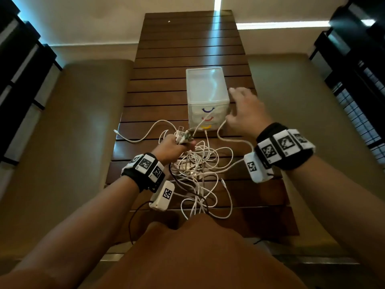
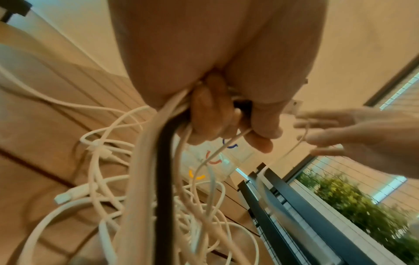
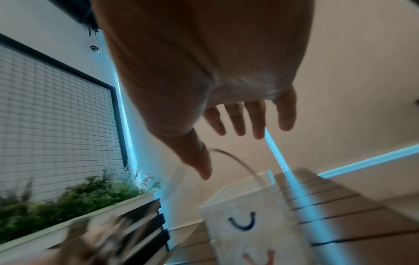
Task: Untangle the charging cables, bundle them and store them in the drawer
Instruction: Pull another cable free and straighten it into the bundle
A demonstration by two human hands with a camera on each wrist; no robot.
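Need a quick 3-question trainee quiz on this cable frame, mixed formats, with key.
1. True or false: the left hand grips a bunch of cable ends.
2. Which handle is on the top drawer of the drawer unit? A) yellow B) red C) blue
3. Fill in: the right hand is ____, fingers spread, beside the unit.

Key:
1. True; the cables trail from its fist into a tangle on the table.
2. C; red is the middle one, yellow the bottom.
3. Open; no fingers are curled round anything.
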